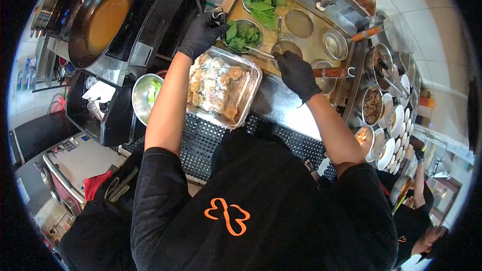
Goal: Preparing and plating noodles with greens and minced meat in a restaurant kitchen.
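My left hand (203, 34), in a black glove, is closed around a handle ending in a metal loop (218, 14), beside a round strainer holding leafy greens (241, 34). My right hand (295, 73), also gloved in black, grips a thin metal utensil (260, 52). Its far end reaches the greens; the exact kind of utensil is unclear. Both hands are over the near edge of a boiler of cloudy yellowish liquid (269, 39). Below and between my forearms is a clear-wrapped tray (246, 107) of browned food pieces (211, 82).
A second strainer of large green leaves (261, 5) and an empty wooden-handled strainer (335, 45) are in the boiler. On the left are a wok (77, 41) of orange-brown liquid and a steel bowl (139, 98). At right are several white bowls (386, 154) and another person (414, 214).
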The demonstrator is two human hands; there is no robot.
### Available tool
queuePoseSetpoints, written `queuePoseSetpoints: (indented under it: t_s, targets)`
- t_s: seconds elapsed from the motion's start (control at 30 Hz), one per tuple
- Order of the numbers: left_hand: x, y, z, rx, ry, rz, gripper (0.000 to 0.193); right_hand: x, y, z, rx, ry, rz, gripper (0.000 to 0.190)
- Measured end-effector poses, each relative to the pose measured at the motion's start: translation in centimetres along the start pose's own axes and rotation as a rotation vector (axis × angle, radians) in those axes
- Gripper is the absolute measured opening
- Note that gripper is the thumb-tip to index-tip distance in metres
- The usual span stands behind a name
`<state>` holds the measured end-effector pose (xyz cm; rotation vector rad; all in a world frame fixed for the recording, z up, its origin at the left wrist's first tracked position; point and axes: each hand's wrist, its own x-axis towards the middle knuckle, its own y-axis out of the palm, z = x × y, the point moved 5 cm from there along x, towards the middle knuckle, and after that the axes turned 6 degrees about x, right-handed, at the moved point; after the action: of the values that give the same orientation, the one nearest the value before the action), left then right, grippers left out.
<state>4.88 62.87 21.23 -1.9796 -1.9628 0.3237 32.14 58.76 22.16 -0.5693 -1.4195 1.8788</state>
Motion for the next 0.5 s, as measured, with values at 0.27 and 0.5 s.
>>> queuePoseSetpoints:
  t_s: [0.27, 0.5]
  targets:
    - [-0.2, 0.1, 0.0, 0.017, -0.021, -0.017, 0.023, 2.6, 4.5, -2.2, 0.019, 0.057, 0.030, 0.038]
    - [-0.7, -0.2, 0.0, 0.024, -0.034, -0.017, 0.028, 4.4, 5.5, -1.9, -0.005, 0.145, 0.102, 0.034]
